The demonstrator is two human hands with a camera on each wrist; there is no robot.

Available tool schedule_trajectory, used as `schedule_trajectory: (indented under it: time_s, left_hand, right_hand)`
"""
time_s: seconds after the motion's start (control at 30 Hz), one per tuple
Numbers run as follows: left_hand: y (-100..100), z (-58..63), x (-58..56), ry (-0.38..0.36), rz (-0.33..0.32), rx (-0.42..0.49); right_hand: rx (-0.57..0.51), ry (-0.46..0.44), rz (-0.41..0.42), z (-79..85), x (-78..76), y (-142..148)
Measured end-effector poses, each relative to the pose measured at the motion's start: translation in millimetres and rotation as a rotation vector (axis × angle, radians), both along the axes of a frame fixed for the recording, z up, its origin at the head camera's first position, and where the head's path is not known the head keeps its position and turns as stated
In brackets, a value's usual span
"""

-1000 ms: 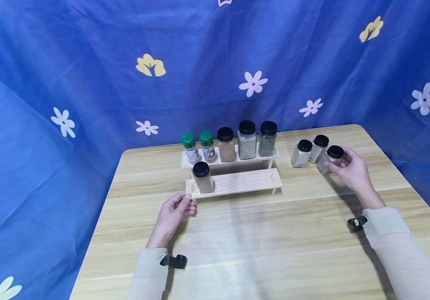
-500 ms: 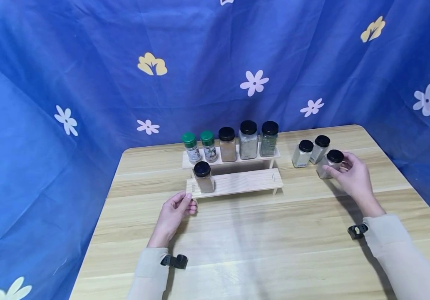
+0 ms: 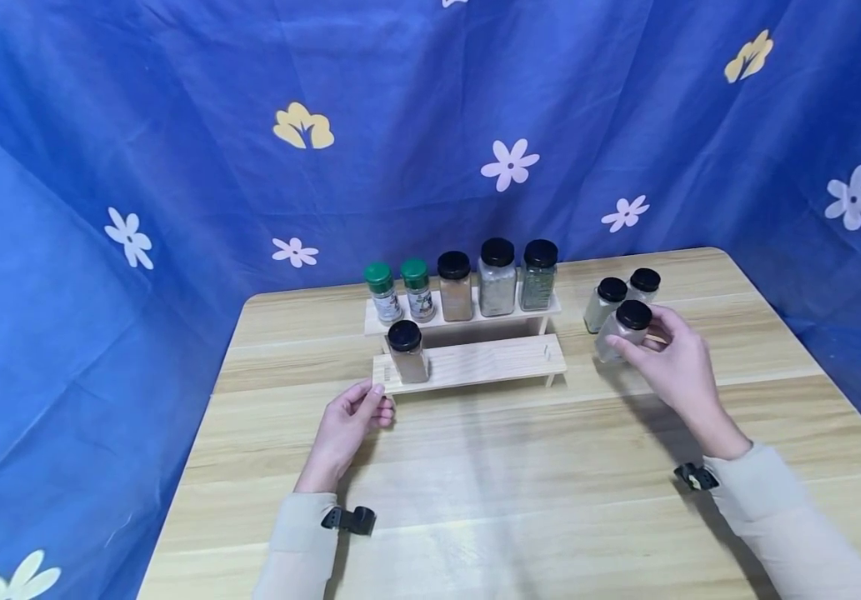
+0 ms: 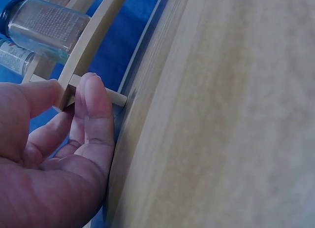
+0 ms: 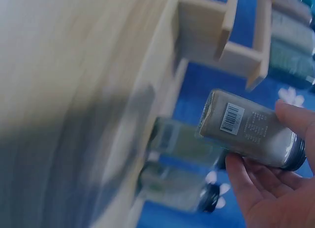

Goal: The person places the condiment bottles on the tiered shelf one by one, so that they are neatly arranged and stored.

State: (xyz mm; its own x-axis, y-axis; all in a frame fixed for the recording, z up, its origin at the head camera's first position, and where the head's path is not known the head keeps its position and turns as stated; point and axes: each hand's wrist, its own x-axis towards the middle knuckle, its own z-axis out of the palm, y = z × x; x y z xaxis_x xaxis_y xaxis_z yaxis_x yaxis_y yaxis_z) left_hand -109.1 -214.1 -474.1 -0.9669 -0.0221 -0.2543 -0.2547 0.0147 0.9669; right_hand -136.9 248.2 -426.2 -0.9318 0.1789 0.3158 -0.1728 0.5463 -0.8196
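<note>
Jar, lid up, long axis perhaps slightly tilted — right grip pinched around it

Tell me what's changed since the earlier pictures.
The right hand has carried its black-lidded jar leftward toward the wooden rack, holding it off the table. Nothing was let go. The left hand still holds the rack's left end; the shelved jars and two loose jars stayed put.

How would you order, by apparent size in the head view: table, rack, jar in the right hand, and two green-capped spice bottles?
1. Wooden table
2. Two-tier wooden rack
3. Black-lidded jar in the right hand
4. Left green-capped spice bottle, right green-capped spice bottle: too alike to rank
</note>
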Motion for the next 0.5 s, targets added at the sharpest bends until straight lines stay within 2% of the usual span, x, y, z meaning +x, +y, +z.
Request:
schedule_trajectory:
  time_s: [0.3, 0.5]
  left_hand:
    - [0, -0.9, -0.4, 0.006, -0.001, 0.002]
    - [1, -0.3, -0.8, 0.003, 0.006, 0.002]
  right_hand:
    - [0.04, 0.024, 0.071, 10.5, 6.6, -38]
    - [0.026, 0.048, 0.153, 11.4, 5.6, -68]
